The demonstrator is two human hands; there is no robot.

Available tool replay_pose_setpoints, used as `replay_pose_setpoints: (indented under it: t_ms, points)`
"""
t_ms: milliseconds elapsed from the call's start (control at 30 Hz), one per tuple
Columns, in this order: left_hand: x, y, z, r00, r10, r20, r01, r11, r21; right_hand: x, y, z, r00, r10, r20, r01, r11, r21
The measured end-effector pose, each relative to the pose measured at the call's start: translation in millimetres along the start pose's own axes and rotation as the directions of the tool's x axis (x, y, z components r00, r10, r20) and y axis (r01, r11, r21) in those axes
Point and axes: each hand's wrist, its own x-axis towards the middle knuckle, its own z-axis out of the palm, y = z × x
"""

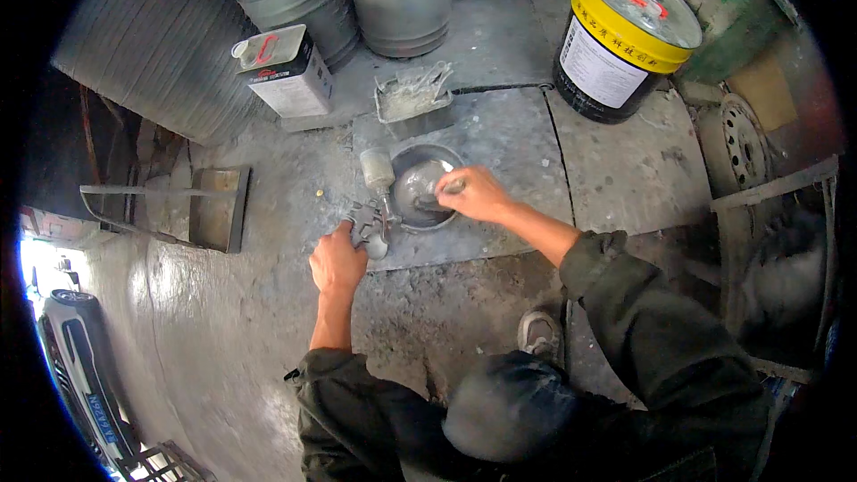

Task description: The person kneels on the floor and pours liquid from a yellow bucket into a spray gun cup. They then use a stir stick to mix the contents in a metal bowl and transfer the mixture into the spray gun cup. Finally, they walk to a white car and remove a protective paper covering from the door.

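A spray gun [366, 221] with a cloudy cup [377, 168] lies low over the floor slab, left of a round grey bowl [456, 157]. My left hand [339, 259] is closed around one end of the gun. Over the bowl's right side, my right hand [479, 194] is closed on a short tool with a rounded end [455, 186]; its lower part is hard to make out. Some shiny greyish liquid [416, 187] shows inside the bowl. Just behind the bowl stands a rectangular tub [418, 125] heaped with whitish, stringy material.
A rectangular can [290, 80] stands at the far left, with two grey metal drums [397, 0] behind. Far right is a black and yellow pail [616, 45]. A metal tray with a long handle [234, 214] lies left. At right are a wheel rim [745, 143] and metal frame.
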Motion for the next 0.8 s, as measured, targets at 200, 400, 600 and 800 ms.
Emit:
replay_pose_setpoints:
  t_ms: [200, 400, 600, 800]
  points:
    - [-3.8, -1.1, -4.2, 0.997, 0.075, 0.019, -0.076, 0.996, 0.055, 10.1, -67.4, -15.2, 0.996, -0.081, -0.023, 0.084, 0.927, 0.365]
    - [2.6, -2.5, -9.5, 0.999, 0.028, 0.03, -0.029, 0.998, 0.064, 15.0, -19.4, -28.0, 0.99, -0.097, -0.105, 0.103, 0.993, 0.05]
    - [6.9, -17.6, 1.8, 0.987, 0.034, 0.157, -0.003, 0.98, -0.197, 7.6, -48.1, -12.9, 0.99, -0.111, -0.081, 0.135, 0.899, 0.417]
    - [7.9, -45.0, 13.6, 0.989, 0.087, 0.12, -0.024, 0.892, -0.452, 9.7, -4.7, -13.3, 0.996, 0.038, -0.076, -0.017, 0.964, 0.266]
